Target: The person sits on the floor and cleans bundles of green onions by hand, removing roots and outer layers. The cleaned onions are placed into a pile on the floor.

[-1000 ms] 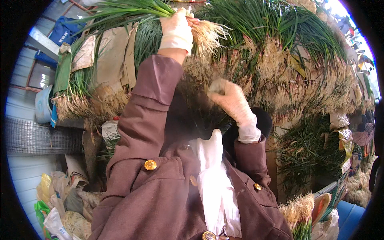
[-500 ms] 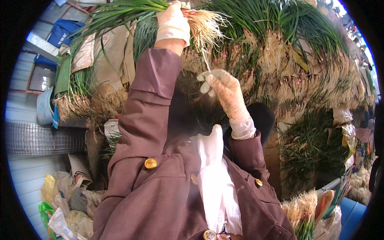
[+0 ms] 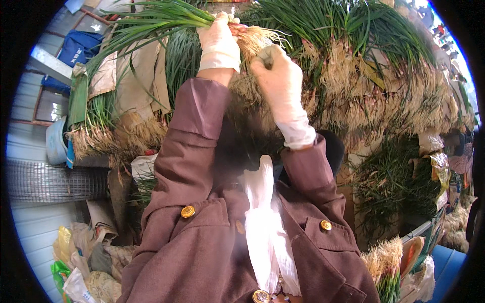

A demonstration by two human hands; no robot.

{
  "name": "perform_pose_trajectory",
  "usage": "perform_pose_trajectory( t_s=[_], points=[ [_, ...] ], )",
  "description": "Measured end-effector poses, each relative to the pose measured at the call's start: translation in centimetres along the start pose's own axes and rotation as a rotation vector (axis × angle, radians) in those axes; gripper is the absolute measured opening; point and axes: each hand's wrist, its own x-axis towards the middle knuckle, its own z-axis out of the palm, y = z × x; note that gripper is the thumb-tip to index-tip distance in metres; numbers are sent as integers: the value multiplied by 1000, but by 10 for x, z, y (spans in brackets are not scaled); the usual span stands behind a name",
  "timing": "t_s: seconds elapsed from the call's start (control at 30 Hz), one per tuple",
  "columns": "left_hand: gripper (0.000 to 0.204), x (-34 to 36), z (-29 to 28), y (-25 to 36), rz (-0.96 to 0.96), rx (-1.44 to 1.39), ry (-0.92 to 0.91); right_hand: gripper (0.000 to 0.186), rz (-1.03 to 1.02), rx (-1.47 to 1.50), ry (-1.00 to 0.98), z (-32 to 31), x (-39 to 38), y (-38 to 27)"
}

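My left hand [image 3: 219, 43], in a pale glove, is closed round a bunch of spring onions [image 3: 172, 16]. Their long green leaves point left; reddish lower ends and a tuft of pale roots [image 3: 256, 41] stick out on the right. Just below the root tips, my right hand [image 3: 278, 68], also gloved, has its fingers curled in. Whatever it grips, if anything, is hidden by the fingers. Beyond both hands lies a wide heap of similar spring onions [image 3: 348, 25], with their roots hanging toward me.
More bunches [image 3: 103, 113] lie at the left under brown sheets [image 3: 141, 76]. A wire mesh roll [image 3: 55, 179], a blue bucket [image 3: 56, 139] and crumpled bags [image 3: 86, 252] are on the left. Loose green leaves [image 3: 394, 187] lie at the right, with a rooted bunch [image 3: 386, 257] nearer me.
My right hand has moved up and away from me to the roots, its fingers now curled in. The thin strand it pulled downward no longer shows. My left hand keeps its hold.
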Motion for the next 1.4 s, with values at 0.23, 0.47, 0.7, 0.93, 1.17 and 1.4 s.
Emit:
perform_pose_trajectory(
  t_s=[0.23,0.47,0.7,0.93,1.17,1.4],
  points=[
    [19,-12,-3,12,-46,-1,11,11,360,502,-347,-44,-56,21],
    [17,4,-31,29,-88,-60,-200,18,133,-81,-532,-67,-72,52],
    [13,-30,-29,19,-199,-29,-268,29,-51,70,-282,1,-18,-15],
    [19,-20,-51,77,-213,-38,-487,19,-147,17,-689,-19,-59,39],
    [30,-30,-98,128,-179,31,-542,52,203,-210,-826,-36,-71,77],
    [36,-108,-151,207,-54,196,-217,38,177,-122,-932,-37,-60,120]
  ],
)
